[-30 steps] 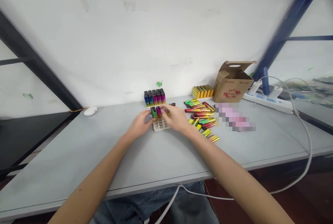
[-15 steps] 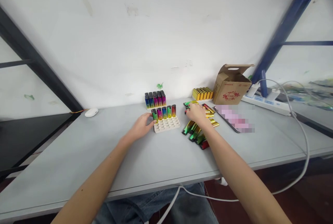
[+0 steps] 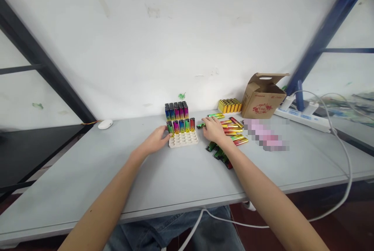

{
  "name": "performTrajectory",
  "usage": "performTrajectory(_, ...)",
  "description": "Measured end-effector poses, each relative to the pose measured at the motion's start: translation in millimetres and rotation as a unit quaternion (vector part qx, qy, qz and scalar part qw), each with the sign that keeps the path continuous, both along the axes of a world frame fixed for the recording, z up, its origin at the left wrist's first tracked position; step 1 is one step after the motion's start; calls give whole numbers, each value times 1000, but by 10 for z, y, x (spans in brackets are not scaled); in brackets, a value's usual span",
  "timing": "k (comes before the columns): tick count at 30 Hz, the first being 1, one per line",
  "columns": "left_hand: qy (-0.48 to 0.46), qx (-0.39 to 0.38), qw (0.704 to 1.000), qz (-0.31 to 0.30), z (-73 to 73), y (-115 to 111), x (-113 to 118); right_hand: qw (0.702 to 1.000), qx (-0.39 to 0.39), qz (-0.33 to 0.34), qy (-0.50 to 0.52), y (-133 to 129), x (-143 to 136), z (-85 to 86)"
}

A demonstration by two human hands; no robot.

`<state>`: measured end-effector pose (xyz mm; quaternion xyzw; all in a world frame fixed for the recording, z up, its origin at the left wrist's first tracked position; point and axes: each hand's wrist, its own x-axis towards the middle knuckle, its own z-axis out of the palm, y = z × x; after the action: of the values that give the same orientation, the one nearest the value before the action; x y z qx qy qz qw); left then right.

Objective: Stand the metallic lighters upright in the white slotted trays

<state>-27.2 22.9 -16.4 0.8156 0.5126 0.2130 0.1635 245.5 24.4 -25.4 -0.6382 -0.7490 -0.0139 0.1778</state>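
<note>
A white lighter tray (image 3: 184,139) with rows of holes stands mid-table, and several shiny multicoloured lighters (image 3: 181,126) fill its back row upright. My left hand (image 3: 156,139) grips the tray's left end, its fingertips beside the green lighter at that corner. Between the fingers of my right hand (image 3: 213,129) is a green lighter (image 3: 200,125), its dark end pointing left toward the tray. Beneath and around that hand spreads a loose pile of lighters (image 3: 232,130) in green, red and gold, partly hidden by my wrist.
Behind the tray stands a full block of dark-topped lighters (image 3: 176,111). A tray of yellow lighters (image 3: 230,106) sits by the wall, beside an open cardboard box (image 3: 260,101). A power strip (image 3: 306,119) with cables lies right; a white rounded device (image 3: 105,124) lies left.
My right hand has drawn a green lighter out of the pile and moved slightly left with it. My left hand stays at the tray; the view has shifted a little.
</note>
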Motion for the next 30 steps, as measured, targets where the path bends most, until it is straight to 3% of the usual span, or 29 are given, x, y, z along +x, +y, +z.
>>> performTrajectory(4, 2, 20, 1000, 13, -27, -7, 23, 999, -30, 17, -12, -14, -20, -25)
performTrajectory(15, 23, 36, 999, 18, -59, 12, 10, 1000, -8, 6, -10, -30, -65, 30)
performTrajectory(19, 33, 41, 998, 24, -82, 28, -1, 999, -11, 14, 32, -12, -51, 48)
performTrajectory(22, 34, 47, 998, 20, -95, 36, -6, 992, 7, 24, 127, 14, -45, 56)
performTrajectory(26, 32, 48, 998, 12, -90, 31, -2, 948, 43, 53, 311, 54, -71, 73)
performTrajectory(30, 26, 44, 999, 11, -82, 15, 3, 863, -7, 44, 504, 65, -124, 134)
